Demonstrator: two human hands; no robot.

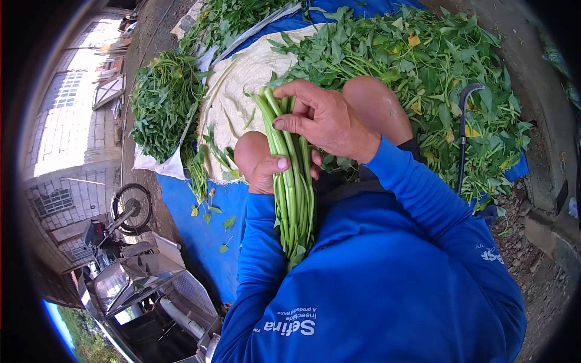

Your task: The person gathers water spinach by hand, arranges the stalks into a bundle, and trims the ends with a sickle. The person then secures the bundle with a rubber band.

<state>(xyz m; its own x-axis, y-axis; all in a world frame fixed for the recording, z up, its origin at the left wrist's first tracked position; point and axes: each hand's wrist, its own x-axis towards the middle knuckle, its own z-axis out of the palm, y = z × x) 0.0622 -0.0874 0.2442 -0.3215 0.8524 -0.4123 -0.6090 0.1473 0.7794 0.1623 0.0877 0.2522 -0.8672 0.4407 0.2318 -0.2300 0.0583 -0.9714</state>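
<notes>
A long bundle of water spinach (290, 199), with thick green stems, stands between my knees, its cut ends uppermost and leaves near my lap. My left hand (266, 171) is wrapped round the middle of the stems, thumb across the front; its fingertips show on the far side. Near the top, my right hand (330, 118) has its index finger and thumb curled onto the stems. Its other fingers are bent and partly hidden. Beneath my hands and knees, a cream sack cloth (233, 91) lies on the ground with loose stem pieces on it.
Loose greens (417, 78) are heaped ahead and to the right, with a black-handled sickle (463, 130) lying on them. A bunched pile (166, 106) stands at the left. Blue tarpaulin (200, 218) carries scattered leaves. A motorcycle with a sidecar (151, 272) is parked at lower left.
</notes>
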